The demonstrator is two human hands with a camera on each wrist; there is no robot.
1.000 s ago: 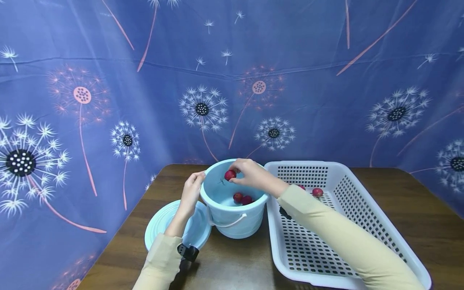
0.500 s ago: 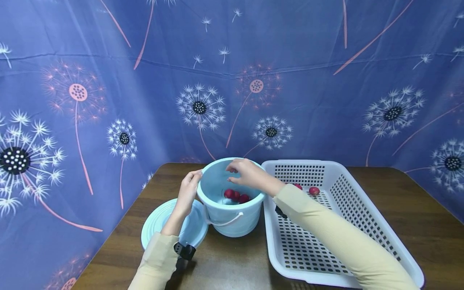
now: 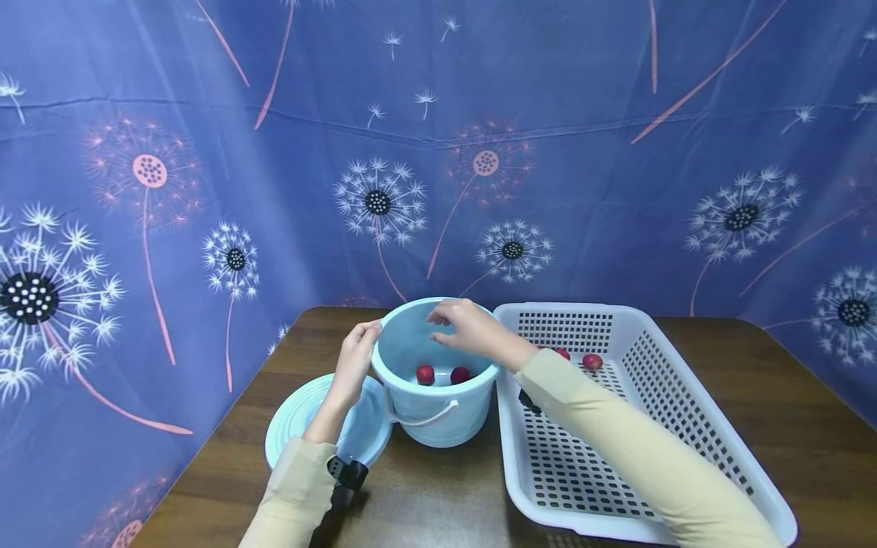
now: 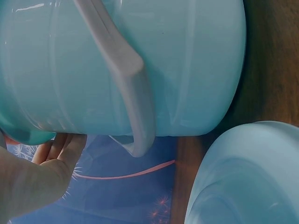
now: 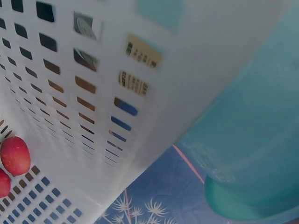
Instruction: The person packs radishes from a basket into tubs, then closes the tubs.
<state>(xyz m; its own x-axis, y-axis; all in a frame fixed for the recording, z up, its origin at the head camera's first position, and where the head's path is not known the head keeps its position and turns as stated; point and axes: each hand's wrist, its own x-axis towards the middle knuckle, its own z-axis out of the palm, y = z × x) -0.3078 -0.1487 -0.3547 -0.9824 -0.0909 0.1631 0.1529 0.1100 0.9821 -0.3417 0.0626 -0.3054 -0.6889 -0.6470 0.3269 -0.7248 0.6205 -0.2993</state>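
My left hand (image 3: 355, 361) grips the left rim of a light blue bucket (image 3: 415, 397). In the left wrist view, the fingers of that hand (image 4: 58, 161) lie against the bucket's outer wall. Over the bucket's mouth, my right hand (image 3: 469, 329) is held with parted, bent fingers and nothing between them. Two red radishes show low inside the bucket, one radish (image 3: 425, 374) to the left and another radish (image 3: 460, 374) to the right. The bucket's white handle (image 3: 432, 418) hangs down at the front. The right hand does not show in the right wrist view.
A white perforated basket (image 3: 514, 472) stands right beside the bucket. At its far end lie a few radishes, among them a radish (image 5: 15, 155) seen close. A round blue lid (image 3: 291, 426) lies on the wooden table (image 3: 438, 502) left of the bucket. A patterned curtain (image 3: 589, 228) hangs behind.
My right hand has let go of a radish, which dropped into the bucket. The radishes inside have shifted, and one no longer shows. The left hand has stayed on the rim.
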